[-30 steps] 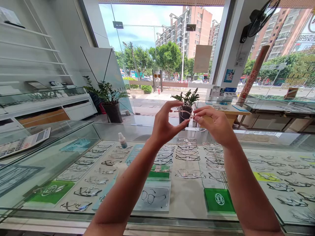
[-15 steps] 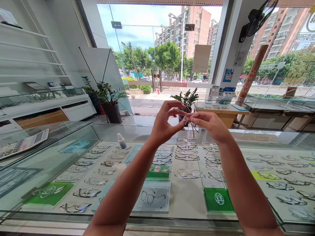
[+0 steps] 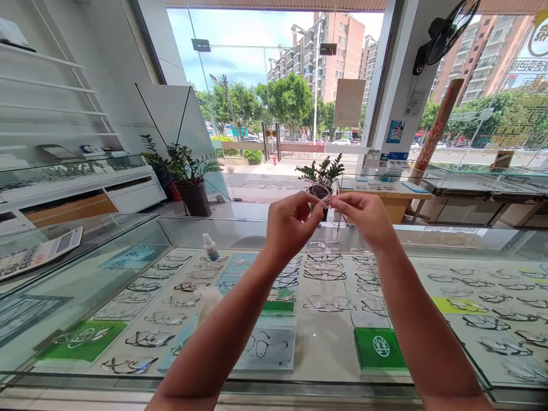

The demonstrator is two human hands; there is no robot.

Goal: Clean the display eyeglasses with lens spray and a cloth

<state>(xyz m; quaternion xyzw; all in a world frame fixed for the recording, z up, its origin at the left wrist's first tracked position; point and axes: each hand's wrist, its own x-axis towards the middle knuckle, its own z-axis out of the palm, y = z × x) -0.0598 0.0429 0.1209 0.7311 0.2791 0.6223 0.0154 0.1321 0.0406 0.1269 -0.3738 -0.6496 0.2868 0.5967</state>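
Both my hands are raised above a glass display counter [image 3: 325, 348]. My left hand [image 3: 291, 225] and my right hand [image 3: 363, 217] pinch a thin-framed pair of glasses [image 3: 330, 206] between their fingertips, which nearly touch. The frame is thin and partly hidden by my fingers; one lens hangs just below my right fingers. Under the glass lie several rows of spectacles [image 3: 323, 268] on trays.
A small white dropper bottle [image 3: 209, 247] stands on the counter top at the left. Green brand plaques [image 3: 380, 347] sit inside the case. A calculator [image 3: 40, 251] lies on the left side counter. Potted plants [image 3: 188, 171] and a wooden table [image 3: 385, 197] stand beyond, before the shop window.
My hands have drawn closer together and dropped slightly. The glasses, held out between spread fingers a second ago, are now bunched between both sets of fingertips.
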